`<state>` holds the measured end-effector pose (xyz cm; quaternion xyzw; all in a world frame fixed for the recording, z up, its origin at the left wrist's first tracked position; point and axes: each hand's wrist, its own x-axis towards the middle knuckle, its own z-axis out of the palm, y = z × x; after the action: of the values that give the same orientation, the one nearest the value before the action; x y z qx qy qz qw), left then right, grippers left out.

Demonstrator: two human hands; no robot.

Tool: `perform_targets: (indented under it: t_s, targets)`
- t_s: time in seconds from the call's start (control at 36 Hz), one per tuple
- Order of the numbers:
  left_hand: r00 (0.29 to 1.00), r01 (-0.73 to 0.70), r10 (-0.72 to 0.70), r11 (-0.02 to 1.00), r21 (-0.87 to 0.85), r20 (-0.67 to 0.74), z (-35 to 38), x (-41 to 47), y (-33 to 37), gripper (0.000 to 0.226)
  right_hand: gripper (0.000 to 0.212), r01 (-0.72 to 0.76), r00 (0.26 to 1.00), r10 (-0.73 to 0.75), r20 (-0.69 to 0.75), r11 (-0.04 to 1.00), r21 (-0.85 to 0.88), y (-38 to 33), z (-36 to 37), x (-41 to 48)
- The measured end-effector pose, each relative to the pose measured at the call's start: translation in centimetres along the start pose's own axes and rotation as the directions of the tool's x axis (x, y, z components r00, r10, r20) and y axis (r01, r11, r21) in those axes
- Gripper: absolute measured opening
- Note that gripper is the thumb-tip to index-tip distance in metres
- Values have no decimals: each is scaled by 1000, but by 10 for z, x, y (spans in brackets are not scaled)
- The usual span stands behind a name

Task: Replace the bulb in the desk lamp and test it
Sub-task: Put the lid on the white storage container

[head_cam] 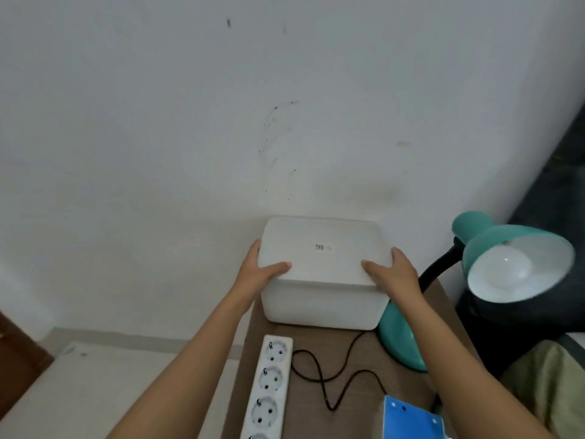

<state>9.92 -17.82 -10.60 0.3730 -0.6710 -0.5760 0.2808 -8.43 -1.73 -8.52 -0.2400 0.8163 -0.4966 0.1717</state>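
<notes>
White plastic power strip [269, 388] lies along the left edge of the brown table [319, 416], its sockets unoccupied. Left hand [259, 274] and right hand [395, 274] are spread and pressed on the two near corners of the white box [323, 267] at the table's far edge. A black cord [319, 375] loops mid-table. At the right edge, the teal lamp [493, 248] holds its white bulb [509, 267], unlit.

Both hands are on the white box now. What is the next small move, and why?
Probably lift the lid off the white box: the left hand and right hand grip its two sides, and the bulb sits in the lamp.
</notes>
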Motion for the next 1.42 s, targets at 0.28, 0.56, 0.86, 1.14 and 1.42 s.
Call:
perform_targets:
  t_s: [0.28,0.56,0.86,1.14,1.42]
  targets:
    - [997,-66,63,993,-100,-42,-9,-3,28,54,40,79,995,-75,-61,995,66,-34,-8,-10]
    - [981,-194,190,977,-93,-44,-35,-84,80,58,48,137,986,-124,-108,983,120,-66,-46,-96]
    - [982,-179,185,974,-139,28,-10,-237,56,67,56,73,971,-49,-232,992,98,-18,-113,-238]
    - [989,-31,29,999,9,146,22,-343,-18,80,62,-118,973,101,-207,991,-71,84,-135,-337]
    - [953,147,-182,977,156,242,28,-392,-76,77,53,-291,953,278,-119,950,-113,149,-123,-380]
